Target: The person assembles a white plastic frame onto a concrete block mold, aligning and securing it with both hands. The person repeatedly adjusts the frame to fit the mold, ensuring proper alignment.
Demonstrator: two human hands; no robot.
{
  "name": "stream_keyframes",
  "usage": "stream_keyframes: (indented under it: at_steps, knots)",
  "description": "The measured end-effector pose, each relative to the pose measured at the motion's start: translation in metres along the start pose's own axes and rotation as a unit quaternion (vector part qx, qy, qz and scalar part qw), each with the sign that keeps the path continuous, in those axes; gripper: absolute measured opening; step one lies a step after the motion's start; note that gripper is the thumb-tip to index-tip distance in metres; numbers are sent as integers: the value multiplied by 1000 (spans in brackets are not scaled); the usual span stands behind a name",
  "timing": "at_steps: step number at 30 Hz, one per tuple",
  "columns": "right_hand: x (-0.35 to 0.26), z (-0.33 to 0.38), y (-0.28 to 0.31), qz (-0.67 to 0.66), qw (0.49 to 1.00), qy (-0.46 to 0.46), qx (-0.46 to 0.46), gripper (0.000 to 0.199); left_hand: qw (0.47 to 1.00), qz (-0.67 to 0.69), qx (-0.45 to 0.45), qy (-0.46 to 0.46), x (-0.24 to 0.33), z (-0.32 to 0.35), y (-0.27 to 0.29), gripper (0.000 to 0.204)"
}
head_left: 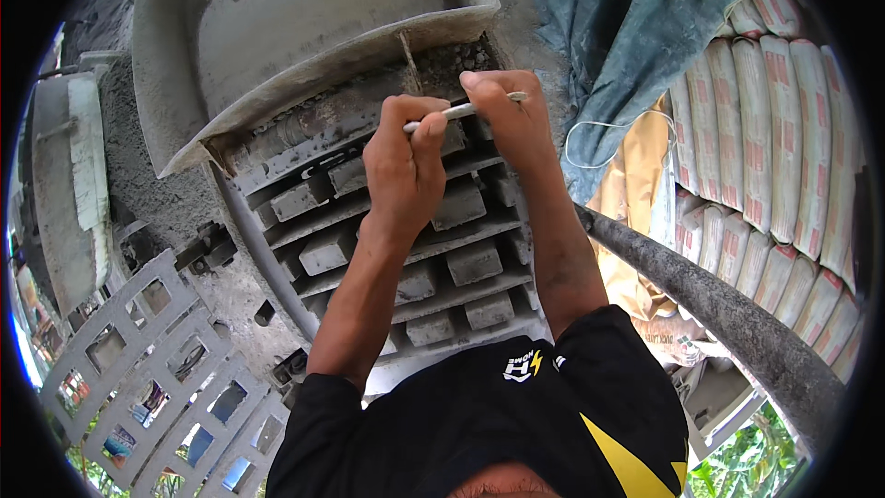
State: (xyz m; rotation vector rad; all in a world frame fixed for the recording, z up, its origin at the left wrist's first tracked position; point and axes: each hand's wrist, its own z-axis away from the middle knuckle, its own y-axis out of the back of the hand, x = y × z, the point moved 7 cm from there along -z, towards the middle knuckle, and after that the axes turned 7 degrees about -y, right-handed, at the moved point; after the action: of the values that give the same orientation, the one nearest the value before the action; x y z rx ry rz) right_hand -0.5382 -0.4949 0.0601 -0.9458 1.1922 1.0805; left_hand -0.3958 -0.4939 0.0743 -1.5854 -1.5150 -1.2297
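Both my hands are closed round a short, pale grey bar with rounded ends (463, 111), held nearly level. My left hand (404, 164) grips it toward the left end. My right hand (509, 124) wraps it near the other end, which sticks out past the fingers. Beneath my forearms lies a grey metal mould frame (277, 288) with slats running across it. Between the slats sit several rectangular grey blocks (475, 261), coated in cement dust. My hands and arms hide part of the frame and its upper rows.
Beyond the frame stands a wide metal hopper (313, 37) with a raised lip. A slotted metal grid (175, 364) is at the lower left. On the right are a thick pipe (719, 304), a dark tarp (627, 18) and stacked sacks (756, 129). Grey mix (152, 152) lies at left.
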Motion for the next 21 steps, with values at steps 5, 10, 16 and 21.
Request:
stream_keyframes:
  at_steps: [5,10,16,21]
  knots:
    - [-104,18,-53,11,980,139,-142,45,978,99,129,-128,73,-24,70,29]
    - [-191,76,-131,-58,928,360,-70,41,954,262,98,-104,135,-32,132,32]
    - [-193,124,-163,-77,907,395,-127,20,944,306,49,-117,156,-12,158,38]
    - [-152,100,-131,36,929,359,-81,26,927,331,101,-146,115,10,146,43]
